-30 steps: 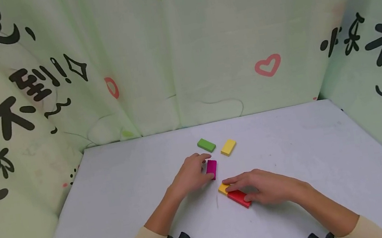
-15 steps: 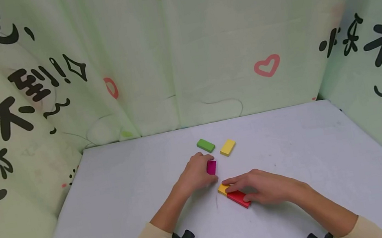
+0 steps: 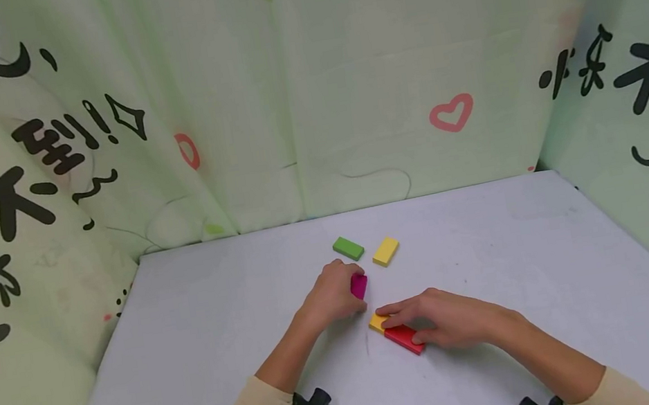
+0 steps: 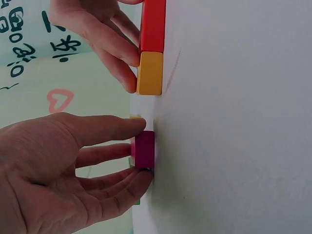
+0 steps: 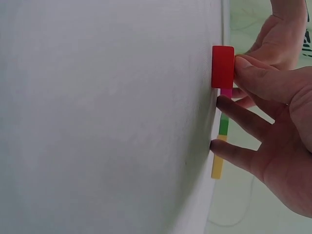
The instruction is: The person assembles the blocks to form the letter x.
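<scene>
Out over the table, my left hand (image 3: 334, 292) grips a magenta block (image 3: 359, 285). In the left wrist view its thumb lies at one end of that block (image 4: 145, 149) and the fingers at the other. My right hand (image 3: 442, 316) holds a red block (image 3: 403, 340) and an orange-yellow block (image 3: 378, 322), which lie end to end in one slanting row. Its thumb is at the red block, with the index and middle fingers at the orange-yellow one. A short gap separates the magenta block from this row.
Behind the left hand, a green block (image 3: 348, 248) and a yellow block (image 3: 385, 251) lie apart on the white table (image 3: 494, 240). Printed curtains (image 3: 357, 85) border the table at the back and sides.
My left thumb and fingers have closed around the magenta block, which has barely shifted. The right hand stays in place on the red and orange-yellow blocks.
</scene>
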Available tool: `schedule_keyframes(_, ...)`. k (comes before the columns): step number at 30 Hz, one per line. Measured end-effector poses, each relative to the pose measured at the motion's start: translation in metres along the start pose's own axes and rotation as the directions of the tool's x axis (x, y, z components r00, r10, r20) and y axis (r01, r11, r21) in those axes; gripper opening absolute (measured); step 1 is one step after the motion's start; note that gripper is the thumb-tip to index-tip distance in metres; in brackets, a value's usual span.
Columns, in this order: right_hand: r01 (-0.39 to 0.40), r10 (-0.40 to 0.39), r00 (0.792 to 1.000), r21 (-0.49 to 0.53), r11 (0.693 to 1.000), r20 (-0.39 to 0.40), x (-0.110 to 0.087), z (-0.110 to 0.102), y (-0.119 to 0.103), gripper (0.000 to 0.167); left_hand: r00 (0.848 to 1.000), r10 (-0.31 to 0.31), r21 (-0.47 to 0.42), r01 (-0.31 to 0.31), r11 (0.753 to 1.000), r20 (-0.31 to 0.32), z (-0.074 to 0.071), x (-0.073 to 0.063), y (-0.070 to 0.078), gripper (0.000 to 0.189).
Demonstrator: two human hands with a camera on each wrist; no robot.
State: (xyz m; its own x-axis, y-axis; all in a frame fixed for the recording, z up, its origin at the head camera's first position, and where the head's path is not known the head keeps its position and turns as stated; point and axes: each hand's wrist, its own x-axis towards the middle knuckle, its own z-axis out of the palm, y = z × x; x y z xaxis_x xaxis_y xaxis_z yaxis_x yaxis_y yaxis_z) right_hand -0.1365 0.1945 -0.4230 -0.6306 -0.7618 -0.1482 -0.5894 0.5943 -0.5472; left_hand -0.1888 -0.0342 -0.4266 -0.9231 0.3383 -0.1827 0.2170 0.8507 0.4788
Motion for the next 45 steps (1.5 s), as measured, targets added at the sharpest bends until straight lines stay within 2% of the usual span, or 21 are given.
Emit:
schedule_keyframes(8, -0.009, 0.009, 1.000, -0.001, 1.000, 0.006, 0.002, -0.001, -0.002, 0.051, 0.999, -0.031, -0.010, 0.031, 0.999, 0.022, -0.001, 0.004, -0.001, 0.062)
schedule_keyframes(17, -0.010, 0.010, 1.000, 0.002, 1.000, 0.003, 0.002, -0.001, -0.001, 0.051, 1.000, -0.001, -0.012, 0.001, 1.000, 0.030, -0.005, 0.002, -0.004, 0.059)
schedule_keyframes(28, -0.011, 0.011, 1.000, -0.008, 1.000, -0.007, 0.003, -0.001, -0.001, 0.050, 0.998, 0.023, -0.014, -0.023, 1.000, 0.066, -0.007, -0.019, -0.010, 0.057)
schedule_keyframes(45, -0.009, 0.009, 1.000, 0.001, 1.000, -0.004, 0.003, -0.001, 0.001, 0.049, 0.997, 0.052, -0.004, -0.052, 0.999, 0.061, -0.007, -0.058, -0.017, 0.054)
